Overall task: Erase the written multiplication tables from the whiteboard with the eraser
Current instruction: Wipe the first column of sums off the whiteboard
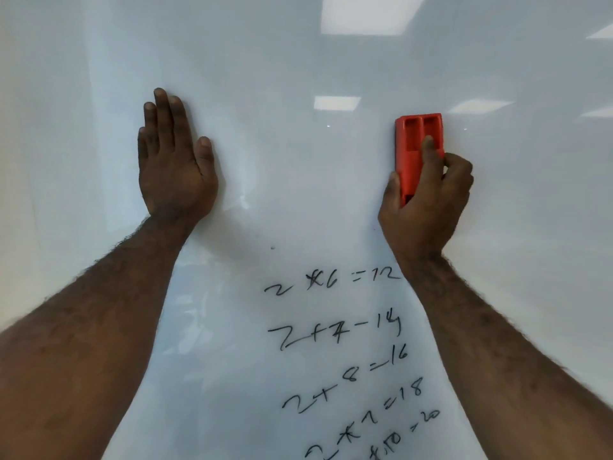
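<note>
Five handwritten black marker lines (345,353) remaining directly below right hand (428,200) gripping upright red plastic eraser (418,151); left hand (175,167) flat, released.

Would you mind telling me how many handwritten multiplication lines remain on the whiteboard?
5, stacked below the red plastic eraser: 2x6=12, 2x7=14, 2x8=16, the =18 line, and the =20 line, cut by the bottom edge. More may lie below.

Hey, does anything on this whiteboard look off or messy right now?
Nothing looks damaged. The written lines slant unevenly, and a small dark speck sits above them. The right hand holds the red eraser above the writing.
</note>
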Tool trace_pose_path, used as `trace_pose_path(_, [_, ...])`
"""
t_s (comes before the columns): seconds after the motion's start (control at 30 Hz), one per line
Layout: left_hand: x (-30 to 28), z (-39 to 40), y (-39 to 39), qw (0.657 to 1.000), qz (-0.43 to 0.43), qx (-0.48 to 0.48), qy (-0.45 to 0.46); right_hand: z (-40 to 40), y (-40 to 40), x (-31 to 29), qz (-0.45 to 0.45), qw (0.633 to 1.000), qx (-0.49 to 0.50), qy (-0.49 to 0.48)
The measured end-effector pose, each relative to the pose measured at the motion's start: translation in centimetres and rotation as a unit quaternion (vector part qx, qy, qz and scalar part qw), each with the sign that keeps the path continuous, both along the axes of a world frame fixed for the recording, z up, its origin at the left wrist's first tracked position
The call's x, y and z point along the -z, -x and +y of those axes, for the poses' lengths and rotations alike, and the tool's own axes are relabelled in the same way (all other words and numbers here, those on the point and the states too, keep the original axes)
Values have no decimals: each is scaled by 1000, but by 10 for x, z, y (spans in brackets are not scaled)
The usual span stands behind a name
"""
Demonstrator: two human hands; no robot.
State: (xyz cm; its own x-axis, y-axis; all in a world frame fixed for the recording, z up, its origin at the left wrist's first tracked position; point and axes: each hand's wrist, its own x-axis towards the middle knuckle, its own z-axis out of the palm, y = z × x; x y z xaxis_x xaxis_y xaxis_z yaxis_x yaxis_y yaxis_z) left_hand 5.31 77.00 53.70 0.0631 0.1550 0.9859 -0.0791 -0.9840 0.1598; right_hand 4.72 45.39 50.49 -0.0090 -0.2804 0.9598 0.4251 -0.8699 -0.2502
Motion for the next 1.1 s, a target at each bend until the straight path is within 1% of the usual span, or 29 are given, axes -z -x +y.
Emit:
trace_pose_path(0.03, [2,-1,0,1000,0,2,1,13,2,3,3,1000,-4,17])
trace_pose_path(0.17, [7,-2,1,1000,0,6,2,71,11,23,11,990,-29,140])
trace_pose_path(0.3, [9,-2,0,1000,2,8,7,128,18,63,35,964,-58,258])
trace_pose_path(0.4, [10,-2,-1,1000,1,7,7,136,20,82,47,931,-55,357])
trace_pose_path(0.47, [10,-2,0,1000,-4,3,6,118,18,73,38,921,-53,385])
trace_pose_path(0.5, [10,-1,0,1000,-4,4,5,103,18,64,33,926,-53,373])
trace_pose_path(0.53, [10,-2,0,1000,-2,7,2,84,17,53,28,938,-48,341])
trace_pose_path(0.6, [10,-1,1,1000,1,9,1,33,9,31,14,972,-23,232])
trace_pose_path(0.67, [11,-2,0,1000,-3,7,3,-21,3,14,-3,995,-1,98])
trace_pose_path(0.7, [12,-2,-1,1000,-6,3,6,-41,2,8,-7,999,1,47])
trace_pose_path(0.77, [12,-5,-1,1000,-5,3,12,-59,0,0,0,1000,5,-16])
trace_pose_path(0.87, [18,-9,1,1000,9,0,-1,-35,0,1,5,997,8,-72])
trace_pose_path(0.9, [22,-10,2,1000,14,-3,-11,-17,2,5,7,997,1,-76])
trace_pose_path(0.93, [25,-12,2,1000,16,-5,-19,3,4,11,8,998,-5,-56])
trace_pose_path(1.0, [30,-13,1,1000,15,-6,-26,44,10,30,11,999,-16,38])
trace_pose_path(1.07, [32,-13,1,1000,12,-3,-28,79,15,56,24,989,-23,146])
trace_pose_path(1.1, [33,-12,1,999,11,-3,-30,93,18,70,32,982,-30,185])
